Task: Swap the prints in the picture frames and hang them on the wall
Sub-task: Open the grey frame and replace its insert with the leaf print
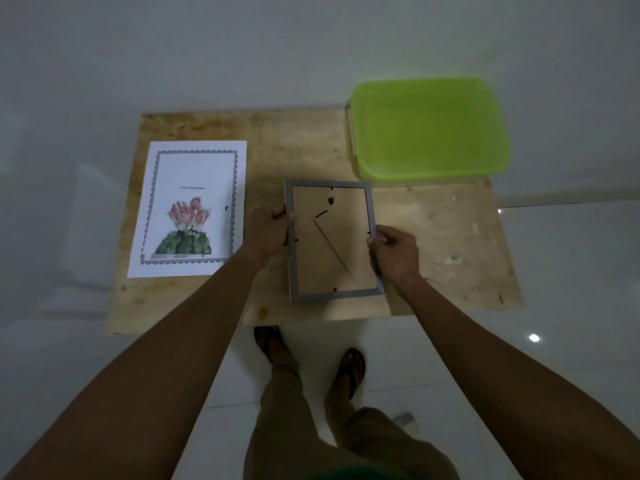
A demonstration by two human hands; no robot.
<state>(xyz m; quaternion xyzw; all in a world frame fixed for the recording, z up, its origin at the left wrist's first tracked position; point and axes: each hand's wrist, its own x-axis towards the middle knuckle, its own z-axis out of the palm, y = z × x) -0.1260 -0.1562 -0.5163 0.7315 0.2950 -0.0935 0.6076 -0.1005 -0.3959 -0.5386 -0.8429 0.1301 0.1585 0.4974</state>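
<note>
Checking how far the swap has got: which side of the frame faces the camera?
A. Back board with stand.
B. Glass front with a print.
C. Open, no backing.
A: the frame shows its brown back with the hanger and stand, gripped at its sides by the left hand and right hand.

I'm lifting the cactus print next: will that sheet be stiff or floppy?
The print looks like one thin sheet lying flat, so it will probably droop if lifted by one edge. It seems light, so a push would likely slide it across the board. Lying flush, its edge may be hard to pinch.
</note>
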